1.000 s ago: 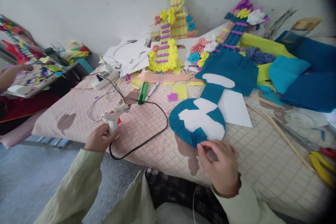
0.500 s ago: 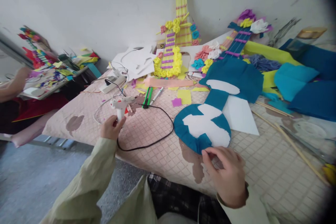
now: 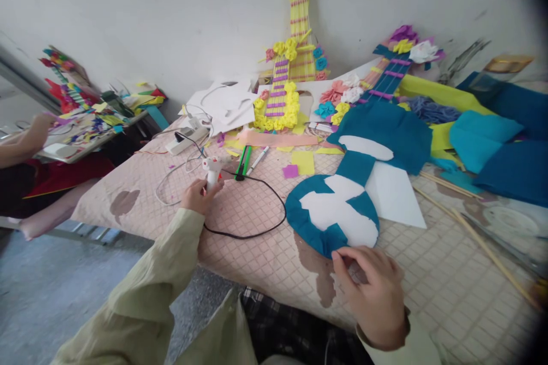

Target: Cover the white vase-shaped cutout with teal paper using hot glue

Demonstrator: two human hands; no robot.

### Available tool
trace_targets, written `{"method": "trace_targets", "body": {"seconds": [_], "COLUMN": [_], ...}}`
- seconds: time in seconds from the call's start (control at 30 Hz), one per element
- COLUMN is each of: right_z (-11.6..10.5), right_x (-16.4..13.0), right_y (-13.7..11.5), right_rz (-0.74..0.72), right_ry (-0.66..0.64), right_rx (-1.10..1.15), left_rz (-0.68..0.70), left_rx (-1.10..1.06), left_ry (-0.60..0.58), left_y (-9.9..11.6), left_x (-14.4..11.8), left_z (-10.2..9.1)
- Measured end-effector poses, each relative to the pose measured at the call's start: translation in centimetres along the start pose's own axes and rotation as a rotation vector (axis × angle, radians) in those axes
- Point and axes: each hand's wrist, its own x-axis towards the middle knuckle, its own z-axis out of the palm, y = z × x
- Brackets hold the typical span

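Observation:
My left hand (image 3: 199,196) is closed round the handle of a white hot glue gun (image 3: 213,171), held over the table's left part. A black cord curls from the gun across the cloth. My right hand (image 3: 371,291) pinches the lower edge of a teal crepe paper covering (image 3: 302,222) with thumb and forefinger. That paper is folded over the rim of a white guitar-shaped cutout (image 3: 338,211), whose bare white middle shows between the flaps. The cutout lies flat on the table, its wide teal end pointing away from me.
Finished paper guitars (image 3: 278,91) lean by the wall. A power strip (image 3: 187,140), a green utility knife (image 3: 242,162) and a white pen (image 3: 258,161) lie behind the cord. Wooden sticks (image 3: 479,239) and teal paper (image 3: 522,165) are at right. Another person's arm (image 3: 25,140) shows at far left.
My left hand has moved right with the glue gun, whose nozzle has turned further away from me. My right hand keeps its pinch on the paper's edge. The view has shifted slightly.

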Motion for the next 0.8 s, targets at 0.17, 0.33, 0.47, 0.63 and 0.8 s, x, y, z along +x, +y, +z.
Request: {"method": "trace_targets", "body": {"seconds": [0.17,0.33,0.47,0.63,0.8], "right_z": [0.0,0.0,0.0,0.0,0.0], "right_x": [0.0,0.2,0.1,0.0,0.0], "right_y": [0.1,-0.1,-0.1,0.0,0.0], "right_rz": [-0.005,-0.006,-0.004,0.018,0.018], "right_ry": [-0.001,0.003,0.01,-0.006,-0.008], "right_rx": [0.017,0.023,0.014,0.029,0.039], "left_rz": [0.029,0.064,0.093,0.146,0.154], "left_rx": [0.023,0.047,0.059,0.085,0.113], "left_ry": [-0.073,-0.115,-0.141,-0.187,-0.181], "left_y": [-0.4,-0.8,-0.8,-1.0,-1.2], "left_x": [0.0,0.0,-0.3,-0.8,-1.1], "left_z": [0.1,-0.4,-1.0,-1.7,-1.8]}}
